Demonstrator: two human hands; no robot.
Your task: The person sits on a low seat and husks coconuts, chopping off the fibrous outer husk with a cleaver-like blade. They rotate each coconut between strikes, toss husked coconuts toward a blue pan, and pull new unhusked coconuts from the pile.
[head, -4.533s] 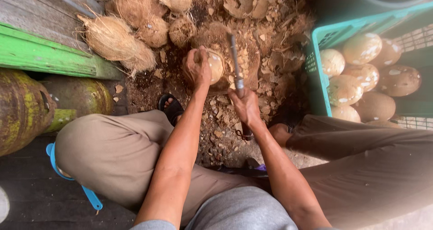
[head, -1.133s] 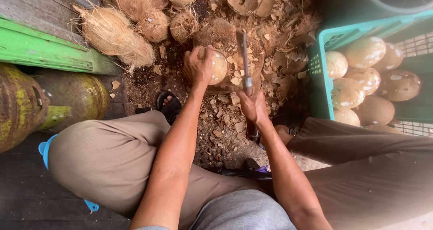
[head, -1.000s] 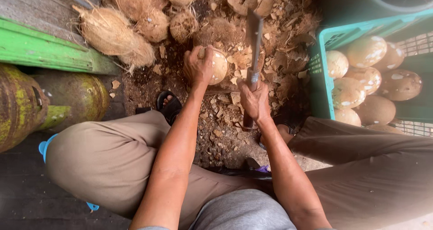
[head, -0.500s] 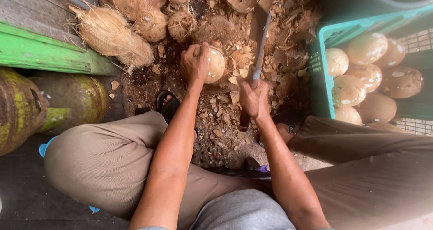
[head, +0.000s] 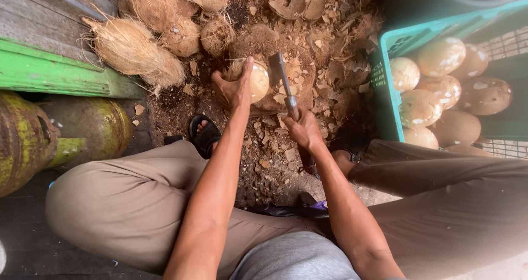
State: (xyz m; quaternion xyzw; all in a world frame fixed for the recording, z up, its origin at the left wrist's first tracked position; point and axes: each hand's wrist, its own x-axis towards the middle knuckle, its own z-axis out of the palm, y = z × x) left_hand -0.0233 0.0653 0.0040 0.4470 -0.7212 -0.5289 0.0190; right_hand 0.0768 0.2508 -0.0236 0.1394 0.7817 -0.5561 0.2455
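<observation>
My left hand (head: 233,87) grips a pale, partly peeled coconut (head: 257,81) and steadies it on a brown block littered with shell chips. My right hand (head: 303,129) is closed around the handle of a cleaver (head: 279,71). The flat blade points away from me and lies right beside the coconut's right side, touching or nearly touching it. Both forearms reach forward between my knees, which are in tan trousers.
Husked fibrous coconuts (head: 132,46) are piled at the upper left. A teal plastic crate (head: 385,87) on the right holds several peeled coconuts (head: 421,107). A green wooden board (head: 49,74) and yellow-green gas cylinders (head: 33,131) stand at left. My sandalled foot (head: 204,134) rests among shell fragments.
The cleaver, raised and tilted to the right half a second ago, has come down to the left against the coconut. The left hand kept its hold on the coconut.
</observation>
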